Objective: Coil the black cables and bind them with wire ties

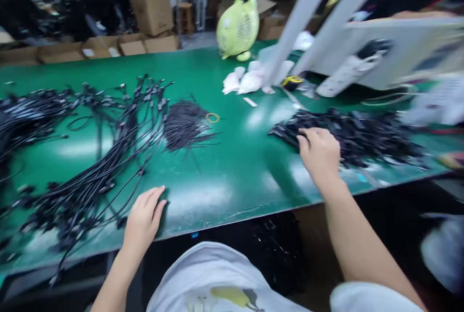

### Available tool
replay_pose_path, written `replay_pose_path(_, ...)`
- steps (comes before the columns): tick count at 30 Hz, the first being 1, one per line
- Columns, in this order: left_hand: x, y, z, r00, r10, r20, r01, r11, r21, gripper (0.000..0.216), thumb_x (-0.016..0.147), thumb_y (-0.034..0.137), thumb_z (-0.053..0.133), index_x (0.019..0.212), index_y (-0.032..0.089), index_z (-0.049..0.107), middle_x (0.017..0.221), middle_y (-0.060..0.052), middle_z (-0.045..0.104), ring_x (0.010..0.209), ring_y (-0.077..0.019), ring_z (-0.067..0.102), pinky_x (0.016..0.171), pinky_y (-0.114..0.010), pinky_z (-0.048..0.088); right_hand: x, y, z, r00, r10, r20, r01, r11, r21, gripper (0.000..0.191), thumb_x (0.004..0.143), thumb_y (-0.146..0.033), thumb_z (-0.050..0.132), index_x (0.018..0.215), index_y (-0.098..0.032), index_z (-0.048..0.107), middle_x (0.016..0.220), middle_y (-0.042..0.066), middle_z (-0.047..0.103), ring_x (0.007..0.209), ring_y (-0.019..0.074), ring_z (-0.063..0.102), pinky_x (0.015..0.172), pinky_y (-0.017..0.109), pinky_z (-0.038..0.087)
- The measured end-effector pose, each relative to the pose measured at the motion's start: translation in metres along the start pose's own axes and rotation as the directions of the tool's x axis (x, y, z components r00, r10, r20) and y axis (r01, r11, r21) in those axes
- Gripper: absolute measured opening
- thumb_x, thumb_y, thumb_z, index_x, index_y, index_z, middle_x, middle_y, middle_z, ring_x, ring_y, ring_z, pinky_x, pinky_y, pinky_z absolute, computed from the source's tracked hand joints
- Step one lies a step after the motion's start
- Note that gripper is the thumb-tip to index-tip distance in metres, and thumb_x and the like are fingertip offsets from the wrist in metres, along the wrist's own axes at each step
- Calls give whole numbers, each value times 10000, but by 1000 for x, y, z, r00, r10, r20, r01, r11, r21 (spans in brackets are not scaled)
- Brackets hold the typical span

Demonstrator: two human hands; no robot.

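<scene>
My left hand (144,217) lies at the near edge of the green table (232,167), fingers together and stretched forward, next to a spread of black cables (108,157). It holds nothing that I can see. My right hand (319,150) reaches into a heap of black cable pieces (358,133) on the right, fingers curled down onto the pile. What they grip, if anything, is hidden. A fan-shaped bundle of thin black ties (184,126) lies in the middle, with a yellow rubber band (212,117) beside it.
More black cables (25,113) lie at the far left. A yellow-green fan (237,26) stands at the table's far edge, with white scraps (242,80) before it. A grey stand with a white power strip (344,75) rises at right. Cardboard boxes (150,5) stand behind.
</scene>
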State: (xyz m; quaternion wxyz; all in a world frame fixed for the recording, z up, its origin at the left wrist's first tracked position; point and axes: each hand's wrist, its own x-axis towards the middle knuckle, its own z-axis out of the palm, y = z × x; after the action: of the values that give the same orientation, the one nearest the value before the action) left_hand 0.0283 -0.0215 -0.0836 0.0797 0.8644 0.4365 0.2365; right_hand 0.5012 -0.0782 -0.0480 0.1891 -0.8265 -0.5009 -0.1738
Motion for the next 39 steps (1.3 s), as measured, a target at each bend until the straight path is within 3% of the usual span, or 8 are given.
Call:
replay_pose_path(4,2,-25,-35,972,-180,-153,222,916,333,396,931,293,490,1303,162,517,1201,-156,612,1092,-295,570,925,-429,462,-42,-70,12,949,-300,96,245,895,374,290,932,-364,403,1038,-337,672,1039,101,653,941,281,628,793,411,488)
replay_pose_path(8,1,-55,-53,939,-340,-38,307,788,533,328,915,270,511,1207,139,581,1057,-155,653,948,-292,599,797,-404,479,-61,-120,36,815,-563,137,403,722,563,281,923,-381,420,957,-345,696,997,68,673,866,260,658,740,415,528)
replay_pose_path(14,-7,-49,-50,967,-243,-72,254,916,312,276,976,273,387,1077,173,623,966,-93,686,902,-219,620,798,-331,481,-45,-192,21,602,-795,71,617,519,592,294,957,-291,410,1069,-193,664,1060,92,660,899,195,644,771,338,521)
replay_pose_path(19,-1,-53,-52,978,-191,-86,204,961,188,271,973,301,404,1078,186,626,985,-79,696,933,-211,633,848,-331,489,-28,-301,24,394,-917,54,811,375,449,402,945,-120,373,1326,-163,494,1270,142,561,975,192,599,748,302,465)
replay_pose_path(23,-2,-69,-55,982,-184,-46,188,973,137,313,967,271,406,1225,186,560,1048,-92,668,981,-208,616,876,-348,502,-8,-366,40,196,-971,137,915,232,330,281,959,-140,354,1018,-100,626,976,124,633,897,208,576,736,318,409)
replay_pose_path(30,-10,-80,-59,981,-100,-166,127,978,164,361,956,289,422,1287,202,539,1244,-120,596,1175,-252,524,1004,-443,440,24,-392,-7,338,-941,24,913,334,235,292,955,-91,306,1093,-102,564,1003,122,603,841,186,544,675,302,368)
replay_pose_path(34,-8,-80,-68,952,-108,-286,143,984,104,285,956,280,417,1132,183,619,1192,-110,632,1176,-242,536,1033,-435,410,55,-401,-43,325,-924,-204,943,299,145,277,971,-108,312,1016,-99,585,1001,121,616,913,191,545,761,313,393)
replay_pose_path(39,-8,-82,-92,891,-311,-330,327,945,-8,333,971,309,348,899,186,649,1032,-80,683,1029,-215,602,979,-392,426,129,-380,-75,612,-752,-244,786,614,79,532,1019,-198,125,1023,87,575,1079,133,583,1137,218,506,889,330,383)
